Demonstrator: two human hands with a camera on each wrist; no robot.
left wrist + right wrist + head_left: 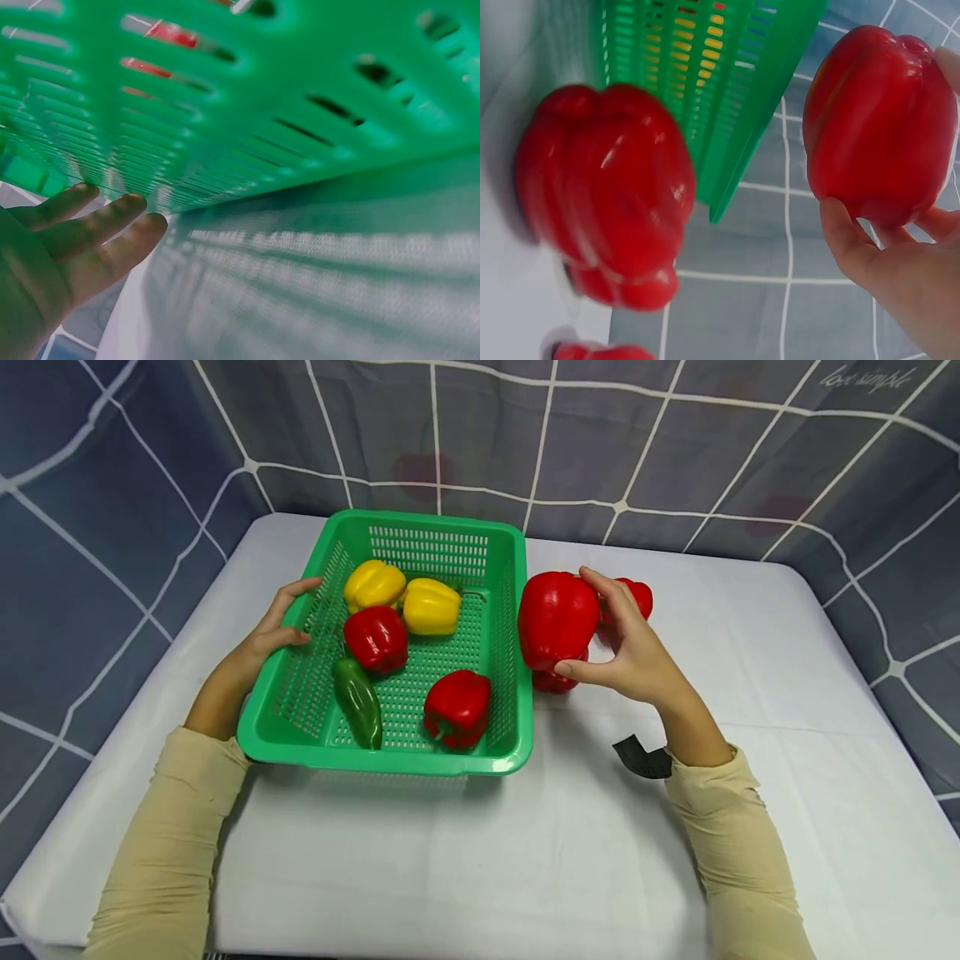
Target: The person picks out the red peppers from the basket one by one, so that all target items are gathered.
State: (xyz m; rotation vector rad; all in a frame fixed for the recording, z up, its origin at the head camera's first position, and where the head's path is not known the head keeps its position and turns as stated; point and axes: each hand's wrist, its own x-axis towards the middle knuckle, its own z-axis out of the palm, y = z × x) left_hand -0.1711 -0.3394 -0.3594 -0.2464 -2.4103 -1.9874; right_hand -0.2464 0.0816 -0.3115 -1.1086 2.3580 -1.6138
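Note:
My left hand (264, 637) holds the left rim of a green slotted basket (517, 718), its thumb reaching over the rim. In the left wrist view, several fingers (105, 225) extend alongside the basket's outer wall. Raised just beyond the basket's right side is a red bell pepper (557, 620), which my right hand (633, 652) grips between thumb and fingers. The basket contains two yellow bell peppers (432, 607), two red bell peppers (457, 708) and a long green pepper (357, 703).
More red bell peppers (604, 180) sit on the white tabletop (450, 860) right of the basket, partly hidden by the right hand and held pepper. A small black strip (642, 757) lies by the right wrist. Dark checked cloth (480, 435) rises around the table.

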